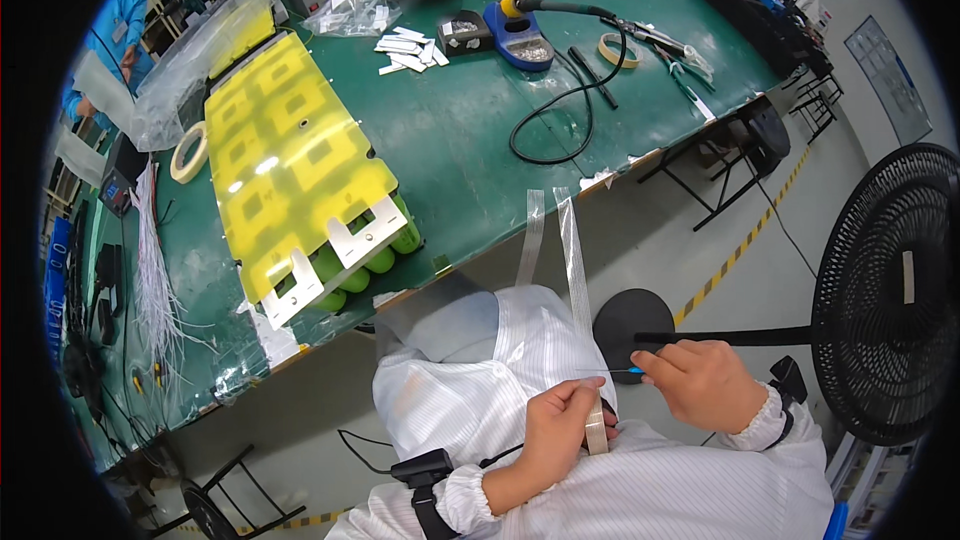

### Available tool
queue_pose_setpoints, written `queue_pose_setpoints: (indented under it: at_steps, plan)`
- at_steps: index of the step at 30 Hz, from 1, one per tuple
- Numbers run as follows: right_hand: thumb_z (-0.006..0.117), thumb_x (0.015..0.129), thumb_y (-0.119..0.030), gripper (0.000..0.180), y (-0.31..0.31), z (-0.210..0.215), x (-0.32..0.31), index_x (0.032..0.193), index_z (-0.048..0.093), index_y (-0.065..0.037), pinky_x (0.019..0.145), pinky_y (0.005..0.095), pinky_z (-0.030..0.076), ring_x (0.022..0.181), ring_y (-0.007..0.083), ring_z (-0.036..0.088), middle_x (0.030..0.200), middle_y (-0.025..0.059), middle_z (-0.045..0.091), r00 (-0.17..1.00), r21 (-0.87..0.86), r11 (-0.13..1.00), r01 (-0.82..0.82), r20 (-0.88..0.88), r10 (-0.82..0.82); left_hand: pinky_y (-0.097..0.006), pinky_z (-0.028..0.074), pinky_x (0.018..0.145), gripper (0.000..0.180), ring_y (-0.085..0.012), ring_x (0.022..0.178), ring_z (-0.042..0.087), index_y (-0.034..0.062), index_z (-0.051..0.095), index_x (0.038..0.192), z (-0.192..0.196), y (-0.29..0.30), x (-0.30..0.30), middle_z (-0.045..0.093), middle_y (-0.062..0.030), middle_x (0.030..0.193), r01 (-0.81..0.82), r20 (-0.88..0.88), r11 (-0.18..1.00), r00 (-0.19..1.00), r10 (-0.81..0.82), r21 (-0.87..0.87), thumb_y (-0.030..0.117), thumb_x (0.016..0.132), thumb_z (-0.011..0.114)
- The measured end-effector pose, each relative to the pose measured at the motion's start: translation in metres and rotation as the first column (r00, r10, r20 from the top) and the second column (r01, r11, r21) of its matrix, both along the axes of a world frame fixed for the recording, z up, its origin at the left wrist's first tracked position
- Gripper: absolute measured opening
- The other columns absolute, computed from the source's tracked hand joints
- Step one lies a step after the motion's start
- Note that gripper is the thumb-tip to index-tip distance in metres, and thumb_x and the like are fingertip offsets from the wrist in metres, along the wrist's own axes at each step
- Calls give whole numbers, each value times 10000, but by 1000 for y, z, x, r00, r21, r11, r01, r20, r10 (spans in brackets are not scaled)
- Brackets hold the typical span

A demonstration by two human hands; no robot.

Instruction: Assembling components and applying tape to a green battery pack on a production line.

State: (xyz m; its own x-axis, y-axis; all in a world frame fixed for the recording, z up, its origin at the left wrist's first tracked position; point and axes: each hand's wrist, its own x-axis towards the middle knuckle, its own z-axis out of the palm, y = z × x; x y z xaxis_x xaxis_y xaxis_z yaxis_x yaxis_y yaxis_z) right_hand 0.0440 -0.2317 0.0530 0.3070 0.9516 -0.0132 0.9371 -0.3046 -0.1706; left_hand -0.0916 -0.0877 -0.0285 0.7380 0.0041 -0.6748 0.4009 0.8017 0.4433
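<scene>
My left hand (556,432) is closed in front of my white striped gown, its fingers around a band of translucent tan tape (597,432). Whether this band is part of a roll is hidden by the fingers. To its right, my right hand (705,380) is closed on a thin tool with a blue end (637,370). A slim metal shaft points left from that tool, its tip close to the left fingertips; its exact kind cannot be made out. Two clear tape strips (571,250) hang from the table edge beyond my lap.
A battery pack with a yellow top sheet (290,155) and green cells lies on the green table (450,160). Behind it are white strips (408,50), a soldering iron stand (520,38) and pliers (690,80). A black fan (880,290) stands right; a person (120,30) is far left.
</scene>
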Motion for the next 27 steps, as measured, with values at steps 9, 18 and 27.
queue_pose_setpoints:
  at_steps: [9,18,27]
  plan:
    - [632,707,-53,353,3,-7,-4,1058,634,-22,492,295,453,615,166,577,727,26,538,1000,-105,994,-31,-9,30,-327,574,573,303,-211,600,665,-39,647,1109,-3,2,-2,669,-135,736,1,-59,997,998,-5,-75,216,966,567]
    - [647,719,-107,335,10,-1,-14,1040,640,-11,489,266,447,601,145,536,710,13,507,987,-150,987,-51,145,73,-310,570,578,286,-177,609,650,-54,656,1079,-4,-1,-2,665,-119,749,-39,-21,999,999,39,-13,184,987,528]
    - [635,734,-161,262,29,6,-12,964,632,-36,510,252,444,618,139,546,704,10,507,968,-195,978,-77,219,120,-304,557,574,274,-169,618,648,-70,672,1034,-5,-3,6,665,-112,739,-48,50,986,998,41,160,158,991,526]
